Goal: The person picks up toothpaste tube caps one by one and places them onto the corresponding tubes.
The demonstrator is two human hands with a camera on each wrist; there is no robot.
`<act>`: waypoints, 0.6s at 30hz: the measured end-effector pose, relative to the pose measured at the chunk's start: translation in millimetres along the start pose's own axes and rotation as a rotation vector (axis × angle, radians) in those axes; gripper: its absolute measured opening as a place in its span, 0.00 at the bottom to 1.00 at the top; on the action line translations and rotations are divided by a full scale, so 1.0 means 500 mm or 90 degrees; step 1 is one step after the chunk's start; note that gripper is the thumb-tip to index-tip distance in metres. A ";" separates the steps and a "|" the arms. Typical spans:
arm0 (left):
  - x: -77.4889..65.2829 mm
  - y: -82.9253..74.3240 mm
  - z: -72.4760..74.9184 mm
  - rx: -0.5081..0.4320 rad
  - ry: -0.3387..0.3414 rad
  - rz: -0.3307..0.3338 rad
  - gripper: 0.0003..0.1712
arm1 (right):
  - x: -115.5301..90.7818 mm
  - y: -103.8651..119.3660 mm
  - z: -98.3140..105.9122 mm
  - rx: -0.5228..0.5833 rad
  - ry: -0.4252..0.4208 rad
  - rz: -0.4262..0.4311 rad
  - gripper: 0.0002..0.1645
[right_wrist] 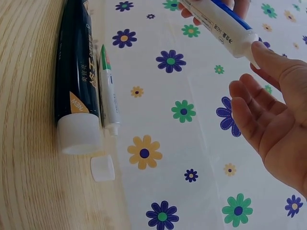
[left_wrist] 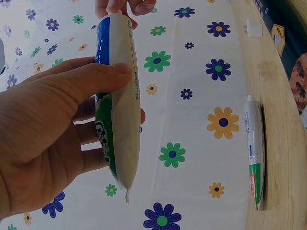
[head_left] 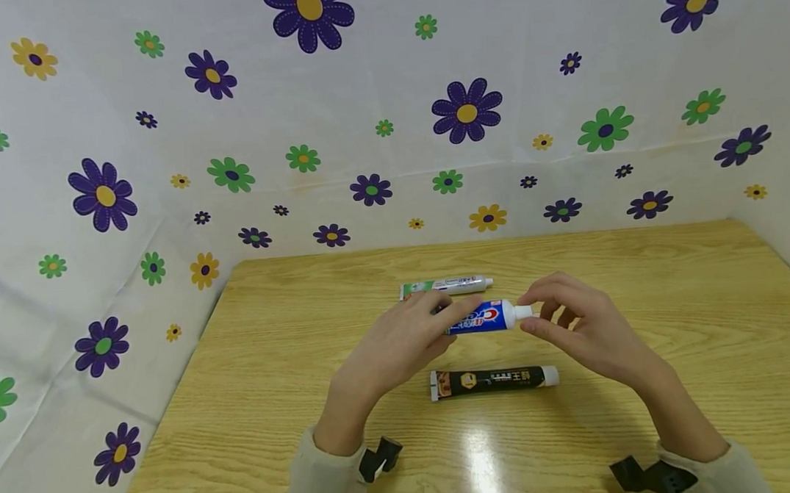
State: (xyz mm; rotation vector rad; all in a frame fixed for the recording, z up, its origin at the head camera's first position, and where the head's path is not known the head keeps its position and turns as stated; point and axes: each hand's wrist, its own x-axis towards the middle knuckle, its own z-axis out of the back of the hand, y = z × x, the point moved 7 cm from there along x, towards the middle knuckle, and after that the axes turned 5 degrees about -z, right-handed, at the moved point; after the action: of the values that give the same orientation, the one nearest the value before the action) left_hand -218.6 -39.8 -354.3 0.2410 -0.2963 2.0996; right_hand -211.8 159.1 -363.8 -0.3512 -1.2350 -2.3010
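My left hand [head_left: 402, 334] grips a blue, white and green toothpaste tube [head_left: 480, 318] marked Crest, holding it above the table. In the left wrist view the thumb lies across the tube's white back [left_wrist: 125, 124], with fingers behind it. At the tube's right end, the thumb and forefinger of my right hand [head_left: 580, 327] pinch its white cap [head_left: 523, 311]. The other right fingers are loosely bent, off the tube. Behind the held tube, a white and green toothpaste tube [head_left: 459, 284] lies on the table, its narrow nozzle bare. Nearer me lies a black toothpaste tube [head_left: 500, 380] with a white cap.
A loose white cap [right_wrist: 102, 168] sits on the wooden table [head_left: 273, 333] near the white and green tube's nozzle; the left wrist view shows this too. Flower-printed white cloth [head_left: 388, 78] stands behind the table and at both sides. Dark straps [head_left: 381, 459] are on both wrists.
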 end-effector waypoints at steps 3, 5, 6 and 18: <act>0.000 -0.002 0.001 -0.001 0.000 -0.003 0.34 | 0.000 0.001 0.000 -0.005 -0.005 0.003 0.18; 0.000 -0.003 0.001 0.000 0.000 -0.004 0.34 | 0.001 0.001 0.000 -0.010 -0.008 0.005 0.17; 0.000 -0.003 0.001 0.001 0.000 -0.005 0.34 | 0.001 0.001 0.000 -0.012 -0.009 0.005 0.16; 0.004 -0.008 0.001 0.009 -0.004 -0.016 0.34 | 0.000 -0.006 -0.005 -0.022 -0.007 0.014 0.10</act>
State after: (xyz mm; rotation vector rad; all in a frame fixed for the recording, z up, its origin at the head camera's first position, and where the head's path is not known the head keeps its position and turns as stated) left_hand -216.2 -36.6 -352.9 0.2587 -0.2816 2.0771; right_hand -213.3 158.5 -367.5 -0.3886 -1.1934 -2.3070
